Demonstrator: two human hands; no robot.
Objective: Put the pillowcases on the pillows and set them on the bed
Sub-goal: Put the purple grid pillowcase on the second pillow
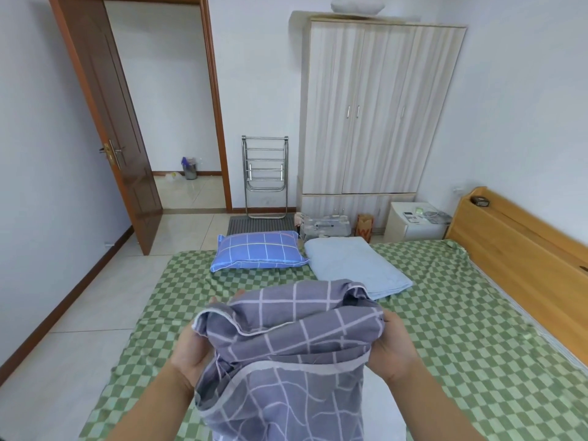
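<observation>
A purple-grey checked pillowcase (286,351) hangs bunched in front of me over the bed (445,313). My left hand (194,348) grips its left edge, and my right hand (389,342) grips its right edge, holding the fabric spread between them. At the far side of the green checked sheet lies a pillow in a blue checked case (257,254). Beside it on the right lies a flat pale blue pillow or folded cover (353,265). A white pillow (358,4) sits on top of the wardrobe.
A wardrobe (378,106) stands against the far wall, with a folded metal rack (265,176) to its left. The wooden headboard (521,246) runs along the right, with a white nightstand (413,224) behind it. The brown door (111,122) stands open at left.
</observation>
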